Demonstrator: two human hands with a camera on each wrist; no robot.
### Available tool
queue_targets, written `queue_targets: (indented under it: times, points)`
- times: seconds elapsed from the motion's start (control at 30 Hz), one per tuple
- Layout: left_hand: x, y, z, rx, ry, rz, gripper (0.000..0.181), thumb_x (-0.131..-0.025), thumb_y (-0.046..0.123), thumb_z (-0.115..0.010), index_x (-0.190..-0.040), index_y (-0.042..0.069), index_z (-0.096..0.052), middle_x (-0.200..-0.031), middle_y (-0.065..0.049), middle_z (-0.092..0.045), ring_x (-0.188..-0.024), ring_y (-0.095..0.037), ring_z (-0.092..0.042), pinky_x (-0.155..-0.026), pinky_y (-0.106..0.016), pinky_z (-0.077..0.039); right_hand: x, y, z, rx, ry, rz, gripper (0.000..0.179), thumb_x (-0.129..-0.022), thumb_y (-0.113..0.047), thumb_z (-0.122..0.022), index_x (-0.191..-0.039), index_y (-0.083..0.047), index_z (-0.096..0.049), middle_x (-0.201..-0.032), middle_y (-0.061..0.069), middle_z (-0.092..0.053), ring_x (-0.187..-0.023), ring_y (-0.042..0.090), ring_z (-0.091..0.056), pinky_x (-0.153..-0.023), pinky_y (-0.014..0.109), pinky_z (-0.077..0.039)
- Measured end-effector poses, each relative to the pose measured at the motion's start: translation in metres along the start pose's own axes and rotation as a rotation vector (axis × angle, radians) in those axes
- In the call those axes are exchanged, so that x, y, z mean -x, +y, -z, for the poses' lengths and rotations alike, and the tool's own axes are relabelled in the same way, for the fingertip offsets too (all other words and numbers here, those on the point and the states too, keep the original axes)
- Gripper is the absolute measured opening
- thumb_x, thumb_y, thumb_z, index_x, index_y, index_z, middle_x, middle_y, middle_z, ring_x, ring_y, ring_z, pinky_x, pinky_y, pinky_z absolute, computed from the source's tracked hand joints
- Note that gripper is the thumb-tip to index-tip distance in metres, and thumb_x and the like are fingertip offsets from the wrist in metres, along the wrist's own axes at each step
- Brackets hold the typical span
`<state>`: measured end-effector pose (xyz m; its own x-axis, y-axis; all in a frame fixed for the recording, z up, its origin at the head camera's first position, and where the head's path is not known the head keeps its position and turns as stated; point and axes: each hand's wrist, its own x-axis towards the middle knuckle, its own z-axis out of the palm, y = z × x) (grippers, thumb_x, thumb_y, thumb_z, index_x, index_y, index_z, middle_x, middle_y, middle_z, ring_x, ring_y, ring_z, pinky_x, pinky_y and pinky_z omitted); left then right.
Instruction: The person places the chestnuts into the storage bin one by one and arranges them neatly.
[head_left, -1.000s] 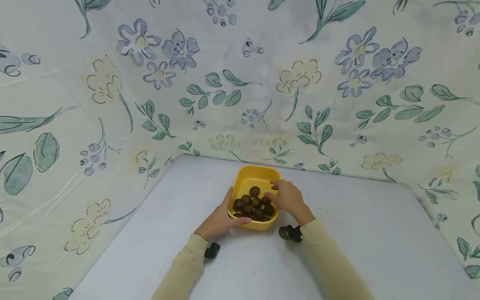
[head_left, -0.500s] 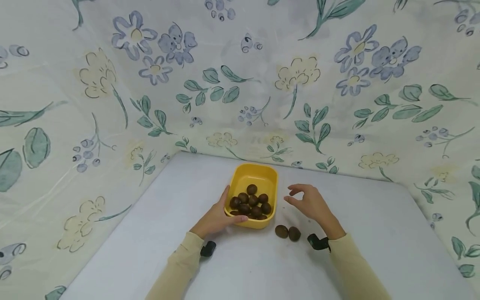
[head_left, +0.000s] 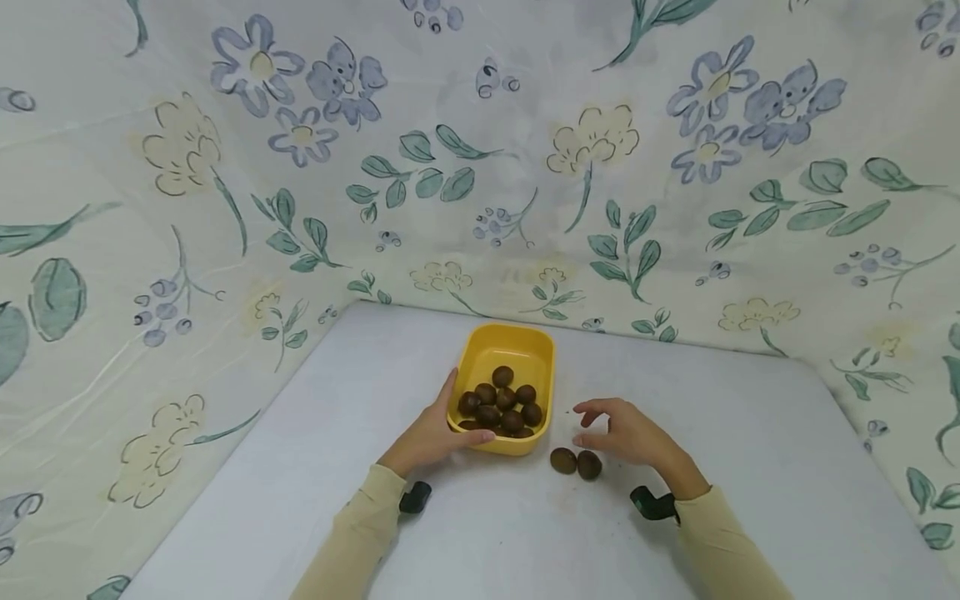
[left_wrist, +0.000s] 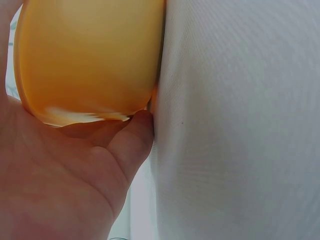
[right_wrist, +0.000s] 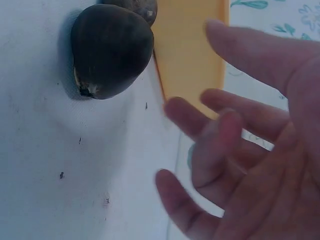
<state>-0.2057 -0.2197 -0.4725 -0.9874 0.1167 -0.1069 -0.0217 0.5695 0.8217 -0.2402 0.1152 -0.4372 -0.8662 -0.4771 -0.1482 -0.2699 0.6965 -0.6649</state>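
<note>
In the head view my left hand (head_left: 431, 436) grips the near left corner of a yellow rectangular container (head_left: 512, 340), thumb over its front rim. The left wrist view shows the container's yellow wall (left_wrist: 90, 55) against the palm, fingers reaching under its edge. Several round dark brown fruits (head_left: 506, 399) fill the near half. On the table, right of the container, two more lie side by side: a brown oval fruit (head_left: 563, 461) and a darker fruit (head_left: 589, 465). My right hand (head_left: 633, 433) hovers just beside them with fingers spread and nothing held.
A white table (head_left: 480, 542) spreads under everything. Floral cloth (head_left: 510, 192) rises behind it and along its left side. Small dark specks (right_wrist: 61, 175) dot the tabletop near the loose fruits. Black wrist cameras, such as the right one (head_left: 652, 503), hang below both wrists.
My right hand has left the container, moved right, then come down towards the two loose fruits, both uncovered now. The left hand keeps its hold on the container.
</note>
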Motion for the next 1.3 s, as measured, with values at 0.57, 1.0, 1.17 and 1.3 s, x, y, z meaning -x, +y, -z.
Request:
queue_targets:
  times: [0.57,1.0,1.17,1.3]
  points:
    - [0.0,0.001,0.0,0.028,-0.011,0.004,0.133,-0.076,0.054,-0.088,-0.168,0.026,0.004,-0.174,-0.01,-0.02,-0.159,-0.037,-0.026,-0.127,-0.064,-0.024,0.009,-0.008,-0.008,0.127,-0.126,-0.104,0.048,-0.074,-0.017,-0.094,-0.115,-0.012,-0.07,-0.107,0.002,-0.069,-0.093,0.019,-0.058,-0.084,0.038,-0.057]
    - [-0.002,0.002,0.0,0.016,-0.009,0.003,0.133,-0.076,0.057,-0.086,-0.168,0.027,0.005,-0.174,-0.012,-0.021,-0.159,-0.038,-0.026,-0.126,-0.065,-0.025,0.01,-0.011,-0.01,0.19,-0.103,-0.091,0.036,-0.072,-0.014,-0.094,-0.098,-0.012,-0.069,-0.093,0.0,-0.065,-0.085,0.018,-0.056,-0.074,0.035,-0.053]
    - [-0.002,0.001,0.0,0.009,-0.012,0.008,0.134,-0.075,0.058,-0.086,-0.168,0.026,0.005,-0.174,-0.012,-0.021,-0.159,-0.039,-0.025,-0.127,-0.064,-0.024,0.01,-0.011,-0.009,0.181,-0.091,-0.095,0.03,-0.075,-0.012,-0.09,-0.099,-0.011,-0.071,-0.093,0.001,-0.066,-0.082,0.019,-0.057,-0.072,0.035,-0.054]
    - [-0.002,0.001,0.0,0.006,-0.013,0.003,0.134,-0.075,0.059,-0.086,-0.168,0.023,0.004,-0.174,-0.013,-0.021,-0.159,-0.039,-0.025,-0.127,-0.064,-0.024,0.009,-0.009,-0.009,0.163,-0.071,-0.095,0.028,-0.076,-0.009,-0.086,-0.1,-0.011,-0.073,-0.097,0.002,-0.069,-0.084,0.019,-0.058,-0.076,0.037,-0.056]
